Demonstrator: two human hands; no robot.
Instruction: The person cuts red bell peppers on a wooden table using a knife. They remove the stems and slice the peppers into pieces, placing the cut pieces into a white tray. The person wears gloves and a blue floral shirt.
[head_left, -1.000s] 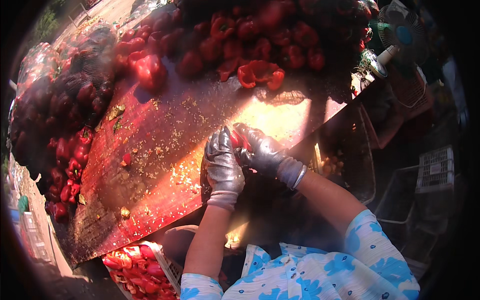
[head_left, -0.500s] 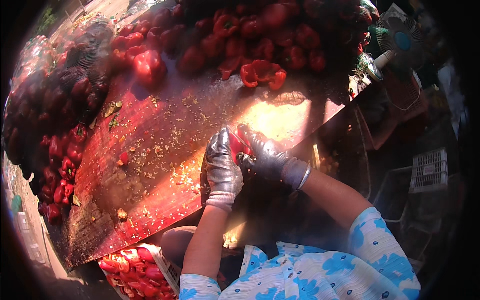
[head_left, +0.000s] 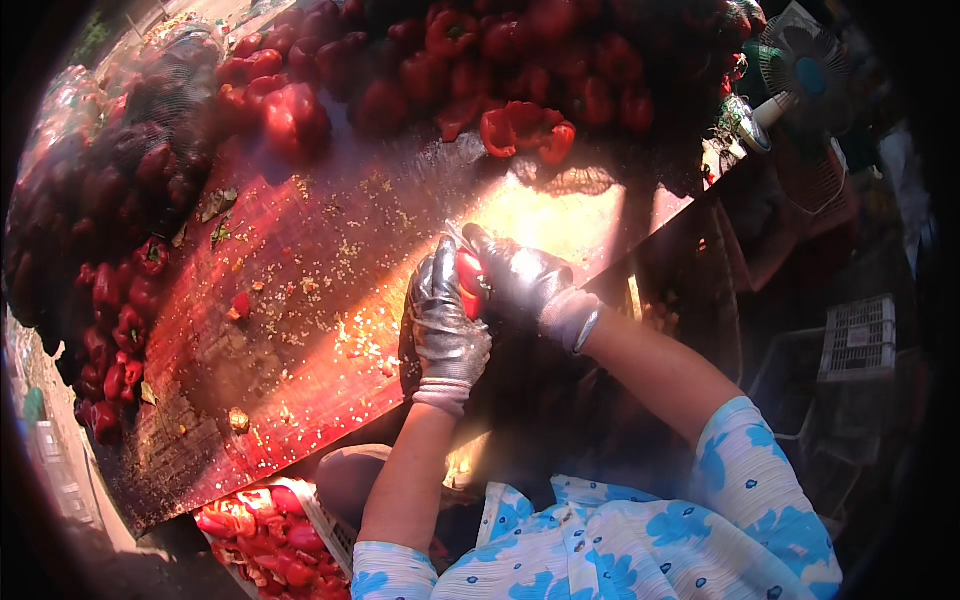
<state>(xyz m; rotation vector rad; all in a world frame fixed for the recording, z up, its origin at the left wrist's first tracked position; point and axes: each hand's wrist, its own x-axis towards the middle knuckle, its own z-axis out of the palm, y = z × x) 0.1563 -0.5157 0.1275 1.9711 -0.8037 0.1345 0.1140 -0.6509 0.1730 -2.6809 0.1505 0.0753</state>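
Observation:
My left hand (head_left: 443, 318), in a dark, shiny coated glove, is closed on a red pepper (head_left: 470, 285) over the near edge of the red work board (head_left: 270, 390). My right hand (head_left: 522, 280), gloved the same way, is closed beside it against the pepper, its thumb and fingertips at the top; whether a tool is in it I cannot make out. Seeds and small scraps are scattered on the board. A split-open pepper (head_left: 525, 135) lies beyond my hands.
Heaps of whole red peppers (head_left: 450, 45) line the back; netted sacks (head_left: 120, 170) stand at left. A crate of cut peppers (head_left: 275, 540) is below the near edge. A fan (head_left: 805, 75) and empty-looking crates (head_left: 857, 335) stand at right.
My right hand has moved upward and tilted over the top of the pepper. My left hand stays about in place, still gripping it.

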